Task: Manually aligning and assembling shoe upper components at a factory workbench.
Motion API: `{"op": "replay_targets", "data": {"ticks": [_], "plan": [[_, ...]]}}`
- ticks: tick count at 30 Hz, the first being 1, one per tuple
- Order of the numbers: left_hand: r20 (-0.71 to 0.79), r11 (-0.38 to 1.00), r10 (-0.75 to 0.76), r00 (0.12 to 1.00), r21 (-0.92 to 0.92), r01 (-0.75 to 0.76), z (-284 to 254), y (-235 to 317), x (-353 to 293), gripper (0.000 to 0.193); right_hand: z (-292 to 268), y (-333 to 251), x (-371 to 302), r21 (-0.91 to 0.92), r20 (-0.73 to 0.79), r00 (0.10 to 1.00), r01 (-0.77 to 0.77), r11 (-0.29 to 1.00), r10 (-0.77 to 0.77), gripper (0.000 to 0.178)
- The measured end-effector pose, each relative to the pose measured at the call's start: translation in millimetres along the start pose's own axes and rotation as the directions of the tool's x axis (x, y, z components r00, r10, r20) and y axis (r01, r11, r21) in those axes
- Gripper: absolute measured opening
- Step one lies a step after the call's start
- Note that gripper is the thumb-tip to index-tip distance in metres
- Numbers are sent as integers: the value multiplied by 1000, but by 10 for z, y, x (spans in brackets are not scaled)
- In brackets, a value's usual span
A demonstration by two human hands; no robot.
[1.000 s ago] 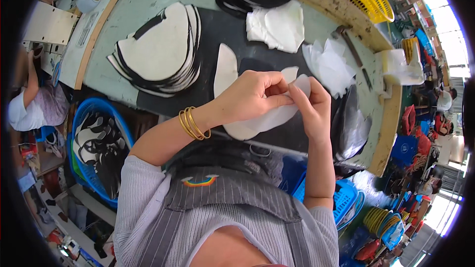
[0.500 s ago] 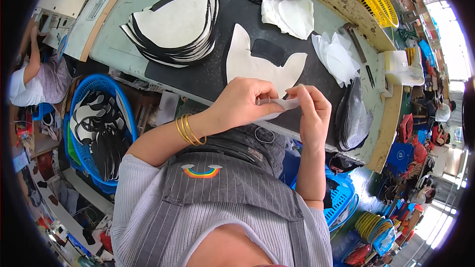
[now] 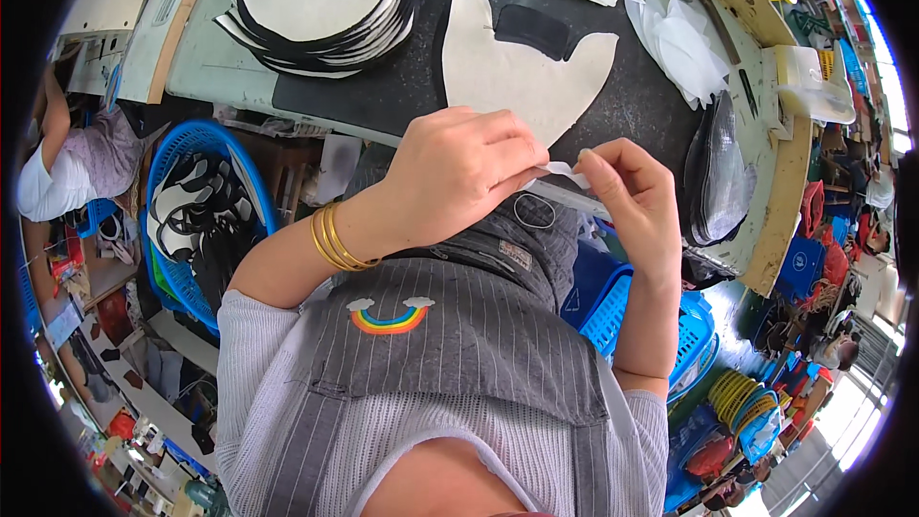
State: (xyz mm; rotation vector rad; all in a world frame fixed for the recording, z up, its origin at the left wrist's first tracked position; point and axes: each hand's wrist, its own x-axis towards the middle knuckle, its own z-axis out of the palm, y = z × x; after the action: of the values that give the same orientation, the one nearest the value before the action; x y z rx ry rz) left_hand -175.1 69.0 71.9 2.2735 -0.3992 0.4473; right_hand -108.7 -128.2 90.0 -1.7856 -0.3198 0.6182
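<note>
My left hand, a gold bangle set on its wrist, pinches a thin white sheet piece above the table's near edge. At the other end of that piece, the thumb and fingers of my right hand are closed on it. Most of the piece is hidden by my fingers. Just beyond my hands a cream, two-pronged cut piece lies on the black mat. A small black patch sits in the notch between its prongs.
A stack of cream pieces with black edges stands at the far left. White thin sheets and dark grey pieces lie to the right, near a hammer. A blue basket holds cut pieces. Another person sits far left.
My hands have drawn a little apart, the right one moving rightward, with the thin white piece between them. The view has shifted, so the table lies higher in the picture.
</note>
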Motion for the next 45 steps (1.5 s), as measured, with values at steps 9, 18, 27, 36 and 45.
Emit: {"op": "replay_targets", "data": {"ticks": [9, 18, 27, 36, 45], "plan": [[115, 995, -66, 991, -69, 75, 37, -109, -17, 16, 74, 44, 39, -333, -27, 870, 456, 825, -492, 7], [369, 749, -359, 857, -435, 501, -35, -232, 223, 16, 110, 122, 173, 266, -3, 998, 66, 962, -67, 17], [394, 294, -616, 682, -688, 663, 43, -829, -65, 17, 214, 619, 539, 43, -160, 980, 131, 990, -122, 16], [284, 310, -702, 653, -704, 639, 7, -755, -171, 14, 164, 627, 532, 86, -70, 998, -3, 996, 9, 23], [-65, 869, -477, 877, 112, 481, 58, -665, -249, 48, 204, 722, 541, -142, -54, 999, -16, 990, 8, 25]]}}
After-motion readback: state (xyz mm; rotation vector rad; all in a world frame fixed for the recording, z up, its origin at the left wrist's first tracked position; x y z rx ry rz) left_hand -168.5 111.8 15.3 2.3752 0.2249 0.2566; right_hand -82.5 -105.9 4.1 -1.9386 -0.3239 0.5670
